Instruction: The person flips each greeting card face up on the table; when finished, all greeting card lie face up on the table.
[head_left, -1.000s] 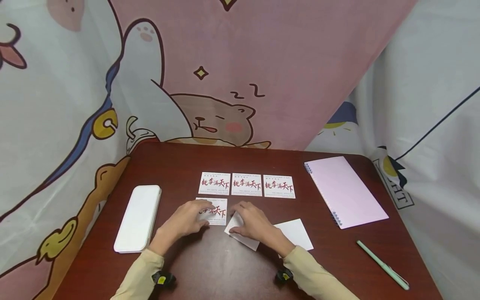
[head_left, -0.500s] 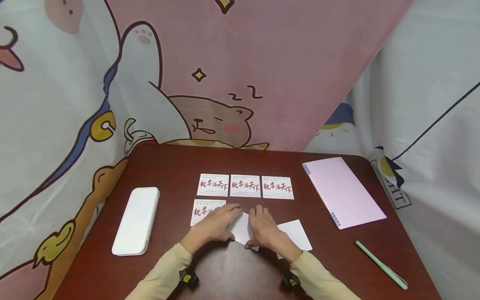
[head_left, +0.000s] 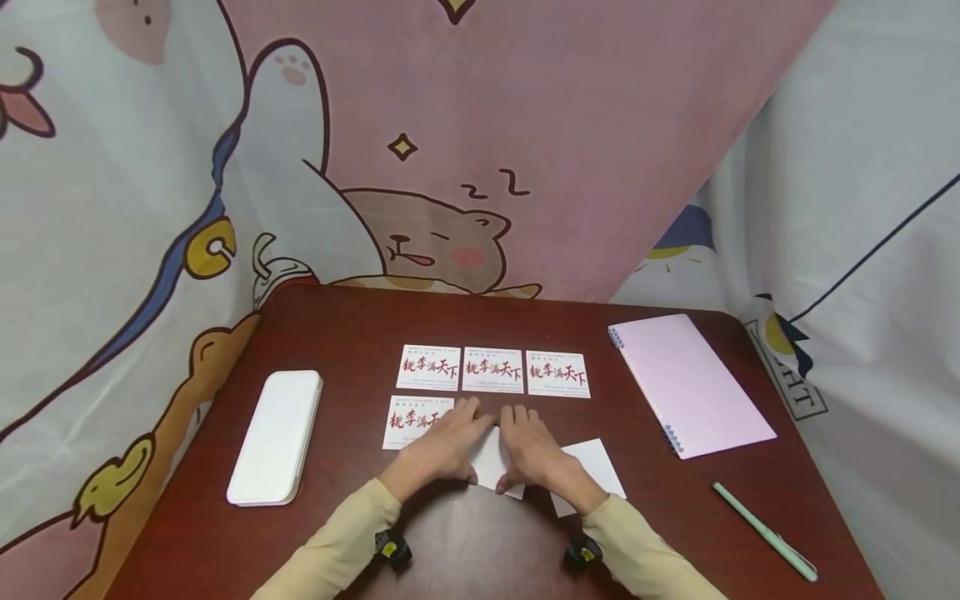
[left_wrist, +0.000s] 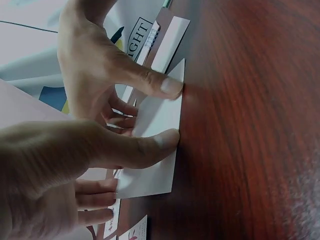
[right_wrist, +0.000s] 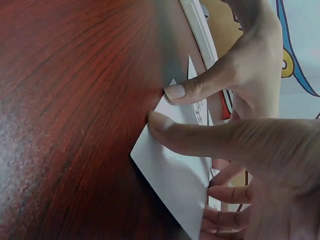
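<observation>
Both hands hold one white card (head_left: 489, 463), blank side up, at the table's near middle. My left hand (head_left: 444, 443) grips its left part, thumb on the near edge and fingers at the far edge. My right hand (head_left: 534, 452) grips the right part the same way. In the left wrist view, both thumbs lie on the card (left_wrist: 150, 179) along one edge. A printed card (head_left: 407, 422) with red characters lies just left, partly behind the left hand. Another blank card (head_left: 597, 467) lies at the right, partly hidden by the right wrist.
Three printed cards form a row farther back, the middle one (head_left: 492, 370) between two others. A white case (head_left: 275, 437) lies at the left. At the right are a pink spiral notebook (head_left: 693, 383) and a green pen (head_left: 765, 531). Patterned cloth (head_left: 570, 150) hangs behind the table.
My left hand has moved right from the lower-left printed card and taken hold of the blank card. That card has turned straighter and shifted slightly right, with the right hand still on it.
</observation>
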